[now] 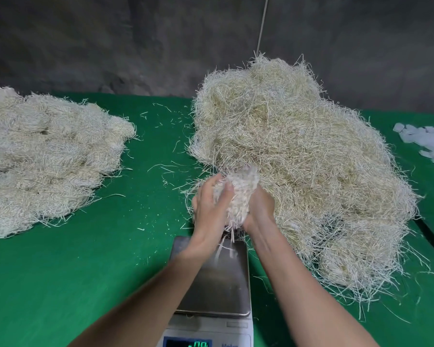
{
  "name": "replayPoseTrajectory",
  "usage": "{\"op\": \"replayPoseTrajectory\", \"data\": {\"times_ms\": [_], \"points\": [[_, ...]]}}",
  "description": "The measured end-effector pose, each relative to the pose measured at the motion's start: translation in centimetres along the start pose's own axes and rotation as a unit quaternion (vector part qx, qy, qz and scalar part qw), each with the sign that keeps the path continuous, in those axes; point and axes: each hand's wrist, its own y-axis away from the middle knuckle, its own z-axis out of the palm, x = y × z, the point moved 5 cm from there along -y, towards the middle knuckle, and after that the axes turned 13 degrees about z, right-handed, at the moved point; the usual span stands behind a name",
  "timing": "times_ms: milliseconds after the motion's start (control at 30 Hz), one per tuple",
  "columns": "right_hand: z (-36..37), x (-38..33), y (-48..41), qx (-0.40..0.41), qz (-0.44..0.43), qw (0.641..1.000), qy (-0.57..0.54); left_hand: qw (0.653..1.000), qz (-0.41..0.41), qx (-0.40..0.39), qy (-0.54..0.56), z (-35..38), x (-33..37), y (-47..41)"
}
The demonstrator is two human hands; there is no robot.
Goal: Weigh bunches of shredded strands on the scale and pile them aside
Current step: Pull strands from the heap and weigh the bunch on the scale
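Gripping a bunch [238,194] in left hand [209,206] and right hand [259,209], fingers [211,187] curled round it, over the scale [218,279]; risking loose ends dropping early and skewing the reading.

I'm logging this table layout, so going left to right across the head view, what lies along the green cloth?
Stacked bunches → scattered loose strands → big loose heap → white slips. Left out: the scale and the held bunch, which overlap the heap.
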Motion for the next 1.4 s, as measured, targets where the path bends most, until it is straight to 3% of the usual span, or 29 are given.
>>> {"op": "replayPoseTrajectory", "data": {"times_ms": [67,133,167,233,300,400,467,567,667,767,833,900,933,1000,1067,1133,1200,1267,1333,1400], "points": [[0.4,-0.1,-0.3,0.01,-0.006,0.999,-0.033,0.993,-0.068,-0.003,0.092,0.6,-0.6,0.9],[0.7,-0.4,0.4,0.061,-0.13,0.986,0.078,0.958,-0.167,0.015,0.235,1.5,-0.6,0.7],[1.0,-0.2,1.6,0.069,-0.226,0.962,0.137,0.946,-0.192,0.044,0.259,1.3,-0.4,0.1],[2.3,2.0,3.6,0.018,-0.322,0.914,0.248,0.933,-0.191,0.13,0.275,0.0,-0.3,-1.9],[3.3,2.6,4.3,-0.028,-0.309,0.908,0.282,0.943,-0.17,0.202,0.201,-1.1,-0.2,-2.4],[2.8,-0.9,2.3,0.019,-0.255,0.93,0.265,0.959,-0.193,0.163,0.129,0.6,0.0,-0.5],[2.6,-1.6,2.4,0.009,-0.278,0.919,0.28,0.961,-0.216,0.131,0.117,1.0,-0.5,-0.1],[4.1,1.8,4.5,-0.049,-0.334,0.881,0.333,0.968,-0.169,0.119,0.141,0.0,-0.4,-2.2],[4.1,0.9,2.8,-0.023,-0.276,0.9,0.336,0.969,-0.152,0.133,0.141,0.4,0.7,-1.2],[2.6,-1.8,1.6,-0.003,-0.254,0.904,0.344,0.978,-0.182,0.068,0.077,0.7,0.4,-0.8],[2.1,-2.3,1.6,-0.032,-0.282,0.9,0.33,0.993,-0.093,0.065,-0.039,-0.5,0.8,-1.8],[2.6,-1.4,2.1,-0.117,-0.244,0.927,0.26,0.983,0.053,0.041,-0.169,-1.2,2.5,-2.8],[2.9,-0.5,2.3,-0.137,-0.216,0.937,0.238,0.978,0.083,0.041,-0.188,-1.2,2.5,-3.3],[2.5,0.9,2.5,-0.08,-0.221,0.945,0.228,0.985,0.067,0.081,-0.135,-1.6,2.3,-4.0],[2.1,1.5,2.8,-0.028,-0.236,0.953,0.187,0.993,-0.042,0.105,-0.032,-2.1,1.5,-4.1],[1.7,0.1,2.7,-0.015,-0.247,0.96,0.133,0.979,-0.173,-0.007,0.106,-0.6,0.4,-2.7],[1.0,-1.9,2.4,0.03,-0.277,0.951,0.138,0.947,-0.229,-0.071,0.216,1.2,0.3,-0.6],[0.6,-1.9,3.1,0.084,-0.357,0.905,0.216,0.95,-0.213,0.006,0.229,1.3,0.6,-0.6],[1.3,0.8,4.5,0.066,-0.431,0.852,0.288,0.937,-0.211,0.137,0.241,-0.1,0.6,-1.9],[2.0,1.5,5.2,0.056,-0.44,0.839,0.316,0.929,-0.201,0.193,0.242,-0.6,0.7,-2.3]]}}
